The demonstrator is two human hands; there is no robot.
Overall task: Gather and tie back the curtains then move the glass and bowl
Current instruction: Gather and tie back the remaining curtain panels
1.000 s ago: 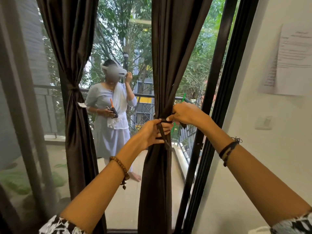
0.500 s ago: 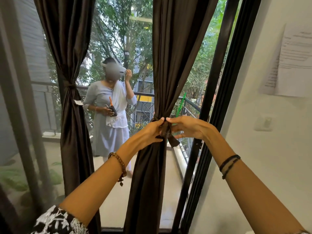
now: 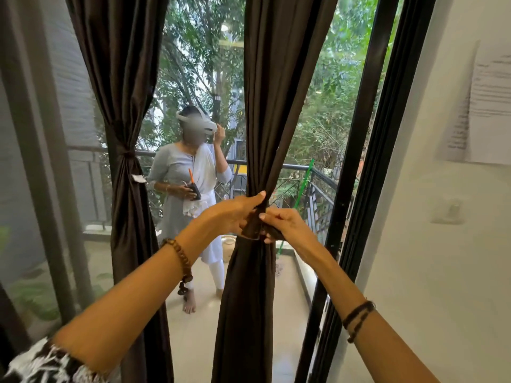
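The left curtain (image 3: 124,111), dark brown with a satin sheen, hangs already cinched at its waist. The right curtain (image 3: 265,106) falls in smooth folds, bunched narrow where the left hand (image 3: 235,214) and right hand (image 3: 282,225) both curl around its tie band (image 3: 253,230), pinching it.

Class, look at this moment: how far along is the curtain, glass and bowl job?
Done: the left curtain is gathered and cinched with its tie. In hand: the right curtain is bunched, and the left hand and right hand grip the tie-back strip at its waist; I cannot tell whether the knot is finished. Left: moving the glass and bowl, neither in view.
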